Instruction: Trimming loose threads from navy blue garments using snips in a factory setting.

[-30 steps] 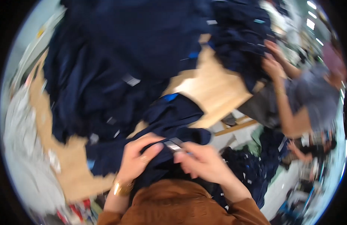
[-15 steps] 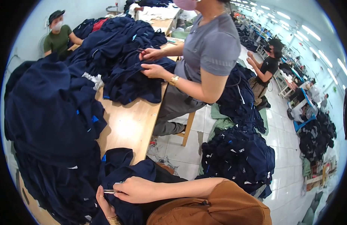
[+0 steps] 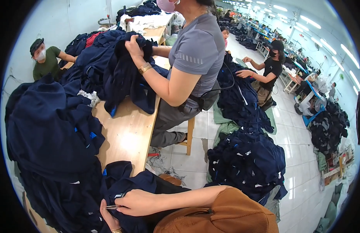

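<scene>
My right hand (image 3: 139, 202) is closed around small metal thread snips (image 3: 112, 207), their blades pointing left. My left hand (image 3: 109, 217), a bracelet at its wrist, holds the navy garment (image 3: 127, 178) right by the blade tips. What lies between the blades is too small to make out. The garment spreads over the near end of the wooden table (image 3: 123, 141), with a small blue tab at its upper left edge. Close to my left hand rises a large heap of navy garments (image 3: 51, 132) with small white and blue tags.
Across the table, a person in a grey shirt (image 3: 197, 58) holds up a navy garment. Another in green (image 3: 49, 62) sits at far left. Piles of navy garments (image 3: 248, 163) lie on the floor at right, near a standing person in black (image 3: 271, 70). A wooden stool (image 3: 190, 136) stands by the table.
My hands stay together at the garment, slightly lower in view, snips still held. The person in grey has lifted a navy garment off the table. At right, the person in black has lowered one arm.
</scene>
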Demonstrator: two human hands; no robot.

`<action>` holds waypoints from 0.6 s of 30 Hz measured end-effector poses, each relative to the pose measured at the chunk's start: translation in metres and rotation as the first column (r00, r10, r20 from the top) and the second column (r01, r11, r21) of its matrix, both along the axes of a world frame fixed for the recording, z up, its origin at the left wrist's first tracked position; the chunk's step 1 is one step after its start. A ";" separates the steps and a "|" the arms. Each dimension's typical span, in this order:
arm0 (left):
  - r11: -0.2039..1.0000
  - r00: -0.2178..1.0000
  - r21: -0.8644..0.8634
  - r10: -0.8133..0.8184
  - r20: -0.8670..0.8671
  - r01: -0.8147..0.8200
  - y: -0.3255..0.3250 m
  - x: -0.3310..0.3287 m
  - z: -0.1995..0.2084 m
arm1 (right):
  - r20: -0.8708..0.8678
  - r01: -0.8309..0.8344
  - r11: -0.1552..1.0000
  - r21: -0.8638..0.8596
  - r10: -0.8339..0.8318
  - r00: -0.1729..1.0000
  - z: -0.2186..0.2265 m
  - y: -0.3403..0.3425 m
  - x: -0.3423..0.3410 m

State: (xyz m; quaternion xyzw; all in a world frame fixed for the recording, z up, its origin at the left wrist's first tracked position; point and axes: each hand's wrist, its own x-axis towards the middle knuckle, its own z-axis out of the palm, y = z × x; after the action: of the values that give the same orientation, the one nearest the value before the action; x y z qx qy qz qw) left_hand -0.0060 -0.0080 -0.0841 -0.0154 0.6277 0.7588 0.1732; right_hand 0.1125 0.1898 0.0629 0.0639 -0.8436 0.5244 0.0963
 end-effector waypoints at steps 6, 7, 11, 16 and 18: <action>1.000 0.999 0.018 0.007 0.043 -0.008 -0.005 -0.006 -0.012 | 0.021 -0.017 1.000 0.004 0.016 1.000 0.002 0.000 0.001; 1.000 0.999 0.017 0.009 0.044 -0.009 -0.005 -0.005 -0.012 | 0.022 -0.018 1.000 0.003 0.018 1.000 0.002 0.000 0.002; 1.000 1.000 -0.009 0.027 0.012 -0.027 -0.002 -0.005 -0.010 | 0.040 -0.023 0.999 0.026 0.022 0.999 0.003 0.000 0.003; 0.999 0.998 -0.008 0.054 0.013 -0.054 -0.003 -0.007 -0.014 | 0.042 -0.068 0.992 0.102 0.064 0.997 -0.003 0.000 0.003; 0.998 0.998 -0.031 0.055 -0.007 -0.055 -0.002 -0.006 -0.012 | 0.025 -0.068 0.994 0.089 0.066 0.998 -0.007 -0.002 0.002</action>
State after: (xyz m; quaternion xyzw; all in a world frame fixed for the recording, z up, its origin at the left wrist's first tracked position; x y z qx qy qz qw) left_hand -0.0116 -0.0098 -0.0961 -0.0333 0.6394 0.7534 0.1500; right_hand 0.1149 0.1882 0.0560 0.0906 -0.8646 0.4897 0.0664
